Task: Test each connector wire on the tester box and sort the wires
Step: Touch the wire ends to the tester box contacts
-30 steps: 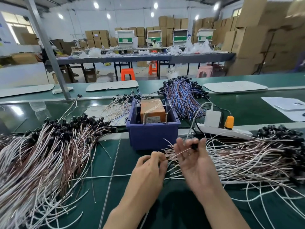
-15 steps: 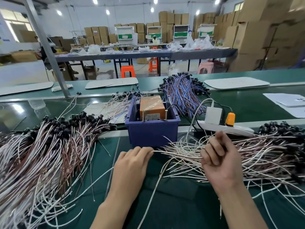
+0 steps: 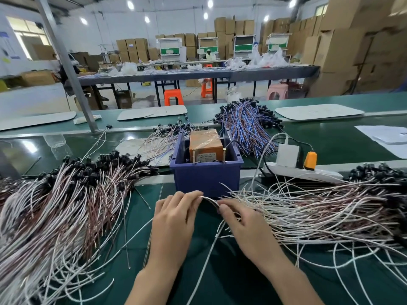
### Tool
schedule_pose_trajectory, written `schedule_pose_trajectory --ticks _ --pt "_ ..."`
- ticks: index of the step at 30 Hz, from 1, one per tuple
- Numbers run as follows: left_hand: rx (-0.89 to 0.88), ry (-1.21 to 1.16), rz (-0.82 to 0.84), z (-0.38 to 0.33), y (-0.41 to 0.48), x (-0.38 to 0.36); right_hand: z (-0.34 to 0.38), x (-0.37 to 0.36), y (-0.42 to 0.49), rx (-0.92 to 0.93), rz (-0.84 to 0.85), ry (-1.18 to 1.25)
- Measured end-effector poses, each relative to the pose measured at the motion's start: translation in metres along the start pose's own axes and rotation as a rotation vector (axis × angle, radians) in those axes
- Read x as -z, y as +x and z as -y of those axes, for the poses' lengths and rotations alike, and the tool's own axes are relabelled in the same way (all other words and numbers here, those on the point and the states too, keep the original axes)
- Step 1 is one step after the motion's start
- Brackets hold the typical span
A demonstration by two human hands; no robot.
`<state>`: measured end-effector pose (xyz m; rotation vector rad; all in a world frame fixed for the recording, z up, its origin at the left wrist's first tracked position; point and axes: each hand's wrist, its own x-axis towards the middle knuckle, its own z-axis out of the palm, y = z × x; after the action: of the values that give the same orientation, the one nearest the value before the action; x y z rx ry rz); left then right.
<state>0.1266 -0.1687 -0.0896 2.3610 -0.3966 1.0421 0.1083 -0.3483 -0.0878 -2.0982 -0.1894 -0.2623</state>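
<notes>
My right hand (image 3: 246, 225) has come down from near the power strip (image 3: 304, 173) and now meets my left hand (image 3: 174, 216) just in front of the blue bin (image 3: 207, 179). Half a second ago the two were well apart; now both pinch the same wire (image 3: 210, 200), its pale ends bridging the short gap between my fingertips. The rest of it trails toward me over the green worktop (image 3: 220, 271). The tester box (image 3: 206, 145) sits in the bin right behind my hands, untouched. I judge this wire comes from the right pile (image 3: 319, 212) and is being readied for the test, with the left pile (image 3: 66, 205) waiting for sorted ones
</notes>
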Motion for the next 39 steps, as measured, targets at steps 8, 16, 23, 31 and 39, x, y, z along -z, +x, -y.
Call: schedule_pose_trajectory --ticks 8,16,23,31,39 --pt "0.009 -0.101 -0.011 -0.003 0.000 0.000 0.002 -0.005 0.001 -0.001 0.049 0.113" --pt "0.086 -0.093 -0.067 -0.004 0.003 0.001 0.000 -0.001 0.006 -0.091 -0.061 0.474" --pt "0.149 0.230 -0.169 0.005 0.001 0.003 0.004 0.004 0.010 -0.197 -0.056 0.812" --pt "0.617 -0.457 -0.109 -0.006 0.009 0.004 0.003 0.000 0.010 -0.196 -0.058 0.826" --pt "1.169 -1.432 -0.413 0.022 0.021 0.015 0.004 -0.003 0.004 -0.103 -0.176 0.556"
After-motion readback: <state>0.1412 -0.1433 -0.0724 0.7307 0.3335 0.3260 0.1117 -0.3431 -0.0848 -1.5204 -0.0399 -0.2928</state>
